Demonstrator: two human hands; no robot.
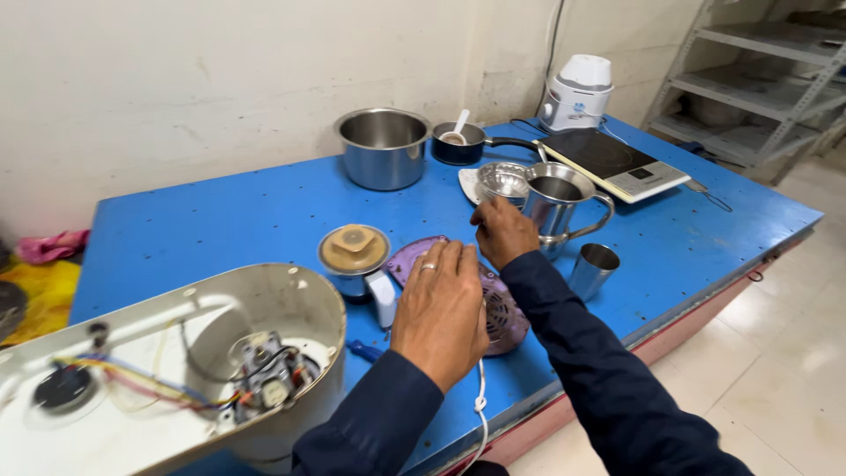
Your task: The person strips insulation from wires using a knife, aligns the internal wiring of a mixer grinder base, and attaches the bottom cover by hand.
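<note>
Purple base plate [502, 313] lies flat on the blue surface [264, 211], pressed under the left hand [438, 310], fingers spread, while the right hand [502, 231] touches the steel jug [557, 204] beside it. Best to keep the plate pinned and steady the jug by its body.

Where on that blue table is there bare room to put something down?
Bare patches: the far left of the table, left of the big steel pot; and the right corner beyond the small cup. Crowded around both hands.

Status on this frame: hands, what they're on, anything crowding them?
Left hand flat on purple vented base plate. Right hand against steel jug, grip unclear. Steel tumbler and lidded jar close by.
</note>
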